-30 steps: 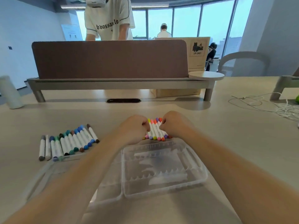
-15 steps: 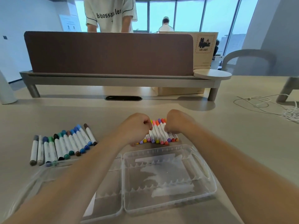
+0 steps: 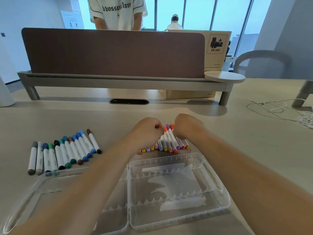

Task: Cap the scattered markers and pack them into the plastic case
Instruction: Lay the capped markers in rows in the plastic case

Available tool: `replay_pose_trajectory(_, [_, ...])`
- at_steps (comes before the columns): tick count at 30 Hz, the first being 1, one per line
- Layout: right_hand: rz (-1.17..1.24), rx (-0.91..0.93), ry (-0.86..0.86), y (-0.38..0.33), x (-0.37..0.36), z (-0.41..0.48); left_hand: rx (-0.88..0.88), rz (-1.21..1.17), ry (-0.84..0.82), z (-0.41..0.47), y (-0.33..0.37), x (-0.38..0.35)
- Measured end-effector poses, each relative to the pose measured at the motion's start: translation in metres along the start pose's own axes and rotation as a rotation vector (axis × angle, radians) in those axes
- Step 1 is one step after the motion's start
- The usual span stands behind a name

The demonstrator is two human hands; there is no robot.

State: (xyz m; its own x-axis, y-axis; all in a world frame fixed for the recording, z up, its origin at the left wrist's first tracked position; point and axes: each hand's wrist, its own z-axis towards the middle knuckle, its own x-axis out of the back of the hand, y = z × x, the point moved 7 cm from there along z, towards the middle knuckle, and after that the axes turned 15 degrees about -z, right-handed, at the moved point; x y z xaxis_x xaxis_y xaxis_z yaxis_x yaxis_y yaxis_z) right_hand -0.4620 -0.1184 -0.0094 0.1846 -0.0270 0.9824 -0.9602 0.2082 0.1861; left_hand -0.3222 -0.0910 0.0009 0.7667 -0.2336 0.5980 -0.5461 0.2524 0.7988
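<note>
Hovering over a row of warm-coloured markers (image 3: 171, 141), both hands are curled into fists with their backs to the camera. The left hand (image 3: 147, 131) is at the row's left side and the right hand (image 3: 186, 126) at its right, with orange and purple caps showing between them. The fingers are hidden, so I cannot tell if either hand pinches a marker or just presses the row. That row lies on the table (image 3: 254, 141) just beyond the far edge of the clear plastic case (image 3: 220, 197), which lies opened flat, two halves side by side, under the forearms. A second row, the blue, green and grey markers (image 3: 67, 151), all capped, lies beyond the case's left half, near ends at its rim. Far behind the case stand a brown desk divider (image 3: 113, 51) and a cardboard box (image 3: 217, 48). A white cable (image 3: 279, 111) lies far right of the case.
</note>
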Motion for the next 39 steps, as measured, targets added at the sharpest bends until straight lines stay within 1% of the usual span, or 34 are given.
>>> replay_pose_trajectory(10, [0.006, -0.027, -0.1, -0.006, -0.003, 0.011, 0.043, 0.083, 0.009, 0.008, -0.005, -0.009])
replay_pose_trajectory(14, [0.011, -0.03, -0.06, -0.006, -0.001, 0.006, 0.055, 0.075, 0.016, 0.003, -0.003, -0.008])
replay_pose_trajectory(17, [0.061, -0.02, -0.03, 0.001, 0.005, -0.004, 0.063, 0.12, 0.014, -0.004, 0.001, -0.007])
replay_pose_trajectory(22, [0.234, 0.049, -0.191, 0.024, 0.017, -0.049, 0.046, 0.175, 0.016, -0.022, 0.007, -0.017])
replay_pose_trajectory(27, [0.282, 0.107, -0.342, 0.044, 0.022, -0.104, -0.096, 0.239, -0.046, -0.054, 0.039, -0.039])
replay_pose_trajectory(31, [0.273, 0.125, -0.433, 0.05, 0.012, -0.129, -0.104, 0.18, -0.12, -0.071, 0.047, -0.053])
replay_pose_trajectory(34, [0.263, 0.137, -0.458, 0.051, 0.003, -0.14, -0.125, 0.194, -0.16, -0.083, 0.051, -0.061])
replay_pose_trajectory(39, [0.25, 0.145, -0.425, 0.053, -0.007, -0.146, -0.113, 0.181, -0.245, -0.097, 0.05, -0.075])
